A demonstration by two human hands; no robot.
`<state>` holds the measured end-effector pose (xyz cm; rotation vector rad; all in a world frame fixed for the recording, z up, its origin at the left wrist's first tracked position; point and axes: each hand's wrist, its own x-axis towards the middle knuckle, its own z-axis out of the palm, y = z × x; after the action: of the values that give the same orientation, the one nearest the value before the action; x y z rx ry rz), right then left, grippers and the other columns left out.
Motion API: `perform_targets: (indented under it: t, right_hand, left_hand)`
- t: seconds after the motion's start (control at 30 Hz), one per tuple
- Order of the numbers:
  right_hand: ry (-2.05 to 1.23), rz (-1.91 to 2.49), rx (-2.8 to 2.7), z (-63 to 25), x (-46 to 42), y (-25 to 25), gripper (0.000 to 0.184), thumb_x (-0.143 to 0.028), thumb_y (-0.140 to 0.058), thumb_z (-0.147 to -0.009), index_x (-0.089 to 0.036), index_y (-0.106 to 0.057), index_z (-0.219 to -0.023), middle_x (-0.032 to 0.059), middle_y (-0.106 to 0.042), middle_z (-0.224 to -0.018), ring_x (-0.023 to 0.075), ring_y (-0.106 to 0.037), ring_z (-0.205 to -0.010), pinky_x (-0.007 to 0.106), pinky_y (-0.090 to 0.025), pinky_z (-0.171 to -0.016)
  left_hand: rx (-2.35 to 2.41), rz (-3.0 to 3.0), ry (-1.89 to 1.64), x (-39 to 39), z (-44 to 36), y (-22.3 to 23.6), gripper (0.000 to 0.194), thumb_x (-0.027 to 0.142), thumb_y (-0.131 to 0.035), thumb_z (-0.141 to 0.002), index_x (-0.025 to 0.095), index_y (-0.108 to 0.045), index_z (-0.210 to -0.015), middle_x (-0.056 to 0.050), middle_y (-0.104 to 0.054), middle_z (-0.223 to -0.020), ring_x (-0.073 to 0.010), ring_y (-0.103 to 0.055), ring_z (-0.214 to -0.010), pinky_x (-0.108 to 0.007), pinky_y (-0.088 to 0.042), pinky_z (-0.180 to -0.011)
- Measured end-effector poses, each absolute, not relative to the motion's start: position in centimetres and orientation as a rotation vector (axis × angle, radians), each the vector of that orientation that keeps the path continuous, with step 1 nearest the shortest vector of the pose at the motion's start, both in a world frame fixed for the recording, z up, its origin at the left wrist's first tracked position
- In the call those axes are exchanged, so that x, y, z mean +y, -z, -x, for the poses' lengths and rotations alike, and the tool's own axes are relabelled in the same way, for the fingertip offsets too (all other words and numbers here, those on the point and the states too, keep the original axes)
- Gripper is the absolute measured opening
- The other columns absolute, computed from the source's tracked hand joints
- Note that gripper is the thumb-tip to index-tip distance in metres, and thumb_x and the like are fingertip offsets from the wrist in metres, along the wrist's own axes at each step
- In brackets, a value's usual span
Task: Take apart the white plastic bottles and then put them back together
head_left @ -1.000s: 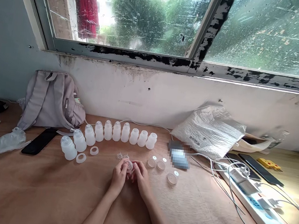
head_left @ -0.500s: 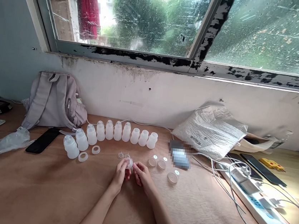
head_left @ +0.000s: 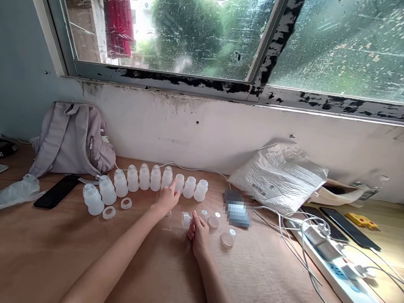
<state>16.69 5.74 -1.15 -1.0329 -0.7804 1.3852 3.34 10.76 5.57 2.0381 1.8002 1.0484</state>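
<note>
A curved row of several small translucent white bottles [head_left: 144,179] stands on the wooden table [head_left: 30,253]. My left hand [head_left: 167,197] is stretched forward with fingers apart, its fingertips at an uncapped bottle [head_left: 180,183] in the row. My right hand [head_left: 198,231] rests on the table, fingers pinched on a small clear nipple-and-ring cap [head_left: 186,219]. Two loose white rings [head_left: 109,213] lie near the left bottles. Clear round lids [head_left: 227,239] lie right of my right hand.
A grey backpack [head_left: 72,139] leans on the wall at the left, with a black phone [head_left: 56,191] and a plastic bag [head_left: 15,191] before it. A silver bag [head_left: 279,175], white cables and a power strip [head_left: 341,274] lie at the right.
My hands have parted. The left hand has let go of the cap and reached forward to the bottle row. The right hand now holds the cap alone, low on the table.
</note>
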Motion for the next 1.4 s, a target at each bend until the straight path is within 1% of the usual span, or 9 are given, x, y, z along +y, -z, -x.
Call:
perform_targets:
  t: [0.13, 0.27, 0.47, 0.6, 0.83, 1.03, 1.17, 1.23, 1.4]
  right_hand:
    - [-1.411, 1.023, -0.809, -17.0, 5.9, 1.3, 0.04, -0.049, -0.055, -0.069, -0.019, -0.033, -0.053, -0.0098, -0.029, -0.04, 0.0029, -0.024, -0.029, 0.017, -0.016, -0.029]
    - [-1.424, 1.033, -0.816, -17.3, 6.1, 1.1, 0.04, -0.05, -0.056, -0.068, -0.019, -0.034, -0.053, -0.0099, -0.028, -0.039, 0.0034, -0.024, -0.028, 0.018, -0.017, -0.029]
    - [-1.38, 1.053, -0.811, -17.2, 6.1, 1.1, 0.038, -0.05, -0.057, -0.067, -0.019, -0.038, -0.056, -0.0097, -0.031, -0.04, 0.0032, -0.024, -0.029, 0.017, -0.018, -0.03]
    - [-1.336, 1.026, -0.836, -17.1, 6.2, 1.4, 0.037, -0.049, -0.059, -0.066, -0.019, -0.039, -0.058, -0.009, -0.036, -0.043, 0.0038, -0.028, -0.031, 0.018, -0.021, -0.031]
    - [-1.362, 1.01, -0.887, -16.9, 5.9, 1.2, 0.033, -0.048, -0.062, -0.064, -0.019, -0.045, -0.063, -0.0081, -0.039, -0.047, 0.0048, -0.034, -0.033, 0.019, -0.027, -0.033]
    - [-1.425, 0.967, -0.879, -17.0, 5.7, 1.0, 0.03, -0.041, -0.067, -0.06, -0.018, -0.053, -0.073, -0.0052, -0.048, -0.059, 0.0062, -0.042, -0.037, 0.022, -0.036, -0.037]
    - [-1.421, 0.946, -0.849, -17.3, 5.5, 0.8, 0.029, -0.037, -0.068, -0.061, -0.019, -0.056, -0.08, -0.0018, -0.054, -0.07, 0.0079, -0.048, -0.044, 0.023, -0.04, -0.042]
    - [-1.396, 0.936, -0.819, -17.5, 5.5, 0.6, 0.029, -0.036, -0.068, -0.06, -0.019, -0.056, -0.08, -0.0014, -0.054, -0.072, 0.0079, -0.048, -0.046, 0.023, -0.041, -0.043]
    - [-1.358, 0.925, -0.813, -18.0, 5.5, 0.0, 0.025, -0.036, -0.067, -0.061, -0.02, -0.058, -0.078, -0.0017, -0.052, -0.066, 0.0092, -0.047, -0.049, 0.023, -0.041, -0.044]
  left_hand:
    - [1.921, -2.141, -0.964, 14.1, -4.0, -6.1, 0.03, 0.026, -0.044, -0.079, 0.019, -0.049, -0.108, -0.01, -0.056, -0.091, -0.0213, -0.057, -0.075, -0.03, -0.041, -0.064]
    - [1.935, -2.151, -1.029, 14.5, -4.2, -6.1, 0.018, 0.026, -0.045, -0.08, 0.017, -0.056, -0.091, -0.011, -0.048, -0.1, -0.021, -0.053, -0.086, -0.032, -0.043, -0.071]
    - [1.672, -2.125, -1.69, 9.6, -3.8, -6.0, 0.011, 0.024, -0.042, -0.081, 0.018, -0.051, -0.084, -0.009, -0.039, -0.113, -0.021, -0.039, -0.111, -0.036, -0.035, -0.092]
    - [1.549, -2.013, -1.779, 4.8, -2.9, -3.9, 0.01, 0.021, -0.041, -0.082, 0.019, -0.047, -0.089, -0.009, -0.038, -0.116, -0.0199, -0.043, -0.109, -0.038, -0.038, -0.091]
    - [1.475, -2.075, -1.601, 1.6, -1.4, 0.8, 0.013, 0.02, -0.04, -0.083, 0.021, -0.047, -0.095, -0.009, -0.042, -0.115, -0.0192, -0.046, -0.106, -0.039, -0.04, -0.088]
    - [1.332, -1.888, -1.272, 1.7, -2.1, 1.6, 0.061, 0.031, -0.061, -0.069, 0.02, -0.028, -0.118, -0.009, -0.054, -0.109, -0.0201, -0.054, -0.097, -0.036, -0.045, -0.081]
    - [1.327, -1.939, -1.255, 1.6, -2.1, 1.2, 0.05, 0.028, -0.059, -0.069, 0.021, -0.039, -0.114, -0.008, -0.053, -0.108, -0.0192, -0.054, -0.094, -0.034, -0.044, -0.081]
    - [1.359, -1.952, -1.288, 1.7, -1.8, 1.0, 0.054, 0.025, -0.059, -0.067, 0.02, -0.039, -0.117, -0.009, -0.052, -0.107, -0.0195, -0.053, -0.094, -0.034, -0.043, -0.082]
    - [1.407, -1.926, -1.306, 1.7, -0.7, 0.6, 0.05, 0.025, -0.061, -0.064, 0.02, -0.042, -0.11, -0.006, -0.056, -0.101, -0.0189, -0.053, -0.093, -0.034, -0.043, -0.082]
